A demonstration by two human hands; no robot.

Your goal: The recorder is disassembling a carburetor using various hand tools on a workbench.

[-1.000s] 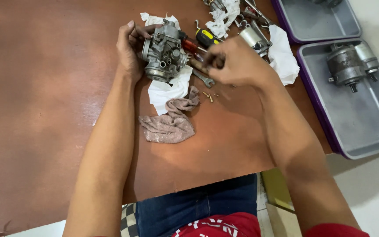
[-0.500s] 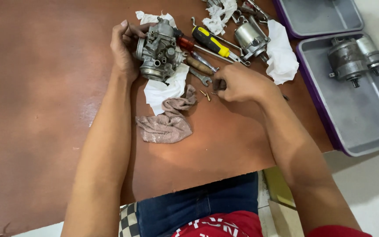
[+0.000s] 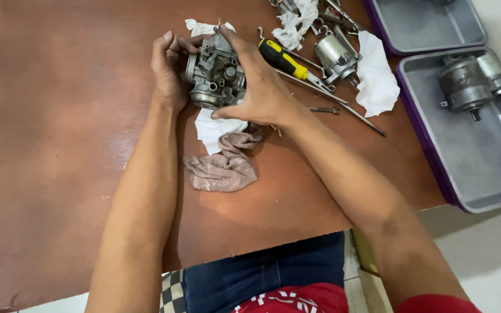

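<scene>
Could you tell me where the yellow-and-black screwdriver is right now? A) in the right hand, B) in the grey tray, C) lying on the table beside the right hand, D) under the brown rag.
C: the screwdriver lies on the table, just beyond the right hand, which grips the metal carburettor.

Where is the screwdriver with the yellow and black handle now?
In the head view, the yellow and black screwdriver lies on the brown table, right of the right hand, beside a metal cylindrical part.

brown table (image 3: 76, 145) — pink rag (image 3: 221, 168), screwdriver (image 3: 285, 59), grey trays (image 3: 482, 168)
</scene>
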